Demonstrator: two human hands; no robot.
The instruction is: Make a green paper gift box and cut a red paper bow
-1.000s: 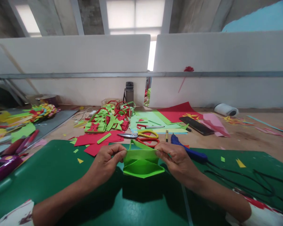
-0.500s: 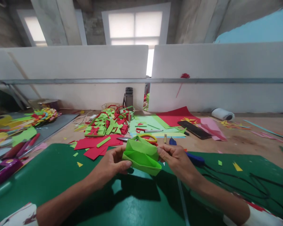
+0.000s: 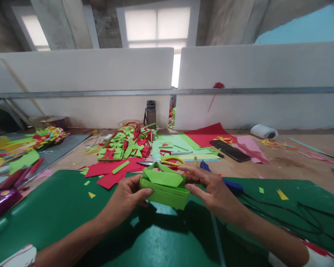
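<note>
A small bright green folded-paper bag [image 3: 165, 193] with a flap and a paper loop at its top is held up over the green mat [image 3: 156, 248]. My left hand [image 3: 132, 194] pinches its left end, thumb on the front face. At the right end my right hand [image 3: 207, 185] has its thumb against the front corner and its fingers behind, around the edge. Just behind the bag lie yellow-handled scissors [image 3: 174, 160]. A blue glue gun [image 3: 231, 186] rests to the right of my right hand, its cord trailing over the mat.
Red paper pieces [image 3: 111, 170] lie left of the bag, before a pile of red and green paper bags [image 3: 125, 142]. A dark phone [image 3: 229, 151] and a red sheet [image 3: 207, 135] lie back right. A bottle [image 3: 150, 113] stands at the white panel. A purple tool [image 3: 2, 202] sits far left.
The bag's opening has closed up and its front face has turned toward me. My right hand has shifted its fingers along the right end. My left hand keeps its pinch.
</note>
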